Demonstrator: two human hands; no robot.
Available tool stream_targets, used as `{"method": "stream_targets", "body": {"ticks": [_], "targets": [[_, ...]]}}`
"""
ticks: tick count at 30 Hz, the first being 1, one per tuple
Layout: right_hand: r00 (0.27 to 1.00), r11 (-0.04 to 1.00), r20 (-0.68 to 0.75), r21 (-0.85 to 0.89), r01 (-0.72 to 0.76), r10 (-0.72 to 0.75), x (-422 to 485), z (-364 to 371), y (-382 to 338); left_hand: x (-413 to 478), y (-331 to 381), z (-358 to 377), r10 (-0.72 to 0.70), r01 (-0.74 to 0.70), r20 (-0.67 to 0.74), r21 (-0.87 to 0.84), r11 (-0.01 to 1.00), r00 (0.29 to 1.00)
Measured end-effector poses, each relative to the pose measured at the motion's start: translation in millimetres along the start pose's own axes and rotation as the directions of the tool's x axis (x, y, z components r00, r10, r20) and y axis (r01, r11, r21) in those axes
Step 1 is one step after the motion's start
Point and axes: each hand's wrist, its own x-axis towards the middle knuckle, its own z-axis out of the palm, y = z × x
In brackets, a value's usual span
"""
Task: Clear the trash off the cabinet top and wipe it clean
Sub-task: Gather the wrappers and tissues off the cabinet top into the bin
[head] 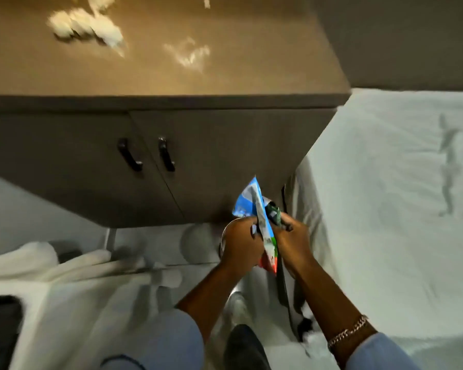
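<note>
While both hands meet low before the cabinet doors, the left hand (241, 243) and right hand (292, 240) clamp a blue snack wrapper (254, 209), its long axis upright, tip toward the cabinet top (225, 76). Farther off, crumpled white tissues (86, 26) lie near that top's far left edge. White bedding (398, 182) flanks the right.
</note>
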Motion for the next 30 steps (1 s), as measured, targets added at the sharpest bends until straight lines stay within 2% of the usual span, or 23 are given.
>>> {"method": "stream_targets", "body": {"ticks": [3, 6, 8, 10, 12, 14, 17, 20, 25, 30], "targets": [[0.99, 0.991, -0.029, 0.011, -0.136, 0.136, 42, 8, 100, 33, -82, 65, -0.136, 0.139, 0.056, -0.057, 0.989, 0.989], [0.97, 0.971, -0.049, 0.039, -0.238, 0.239, 89, 13, 203, 66, -163, 130, -0.209, 0.213, 0.099, -0.024, 0.977, 0.973], [0.963, 0.962, -0.026, -0.043, -0.269, 0.268, 118, 16, 256, 90, -208, 156, -0.289, 0.293, 0.14, -0.005, 0.956, 0.947], [0.958, 0.95, 0.033, -0.146, -0.276, 0.284, 143, 18, 297, 113, -246, 168, -0.358, 0.345, 0.189, 0.095, 0.934, 0.915], [0.956, 0.926, 0.058, -0.27, -0.263, 0.288, 159, 17, 321, 128, -270, 169, -0.411, 0.383, 0.23, 0.156, 0.91, 0.882], [0.957, 0.906, 0.01, -0.324, -0.272, 0.291, 161, 11, 322, 127, -274, 162, -0.436, 0.413, 0.211, 0.146, 0.899, 0.875], [0.937, 0.851, -0.113, -0.394, -0.347, 0.329, 141, -7, 285, 108, -243, 132, -0.48, 0.471, 0.1, 0.101, 0.876, 0.871], [0.955, 0.836, -0.092, -0.465, -0.293, 0.284, 104, -18, 208, 79, -176, 87, -0.462, 0.462, 0.069, 0.019, 0.887, 0.884], [0.99, 0.902, 0.103, -0.431, -0.044, 0.097, 40, -17, 29, 34, -30, -7, -0.348, 0.341, -0.009, -0.18, 0.923, 0.937], [0.958, 0.947, 0.205, -0.21, 0.243, -0.2, 21, 4, -132, 19, 84, -94, -0.102, 0.058, -0.161, -0.256, 0.965, 0.982]]}}
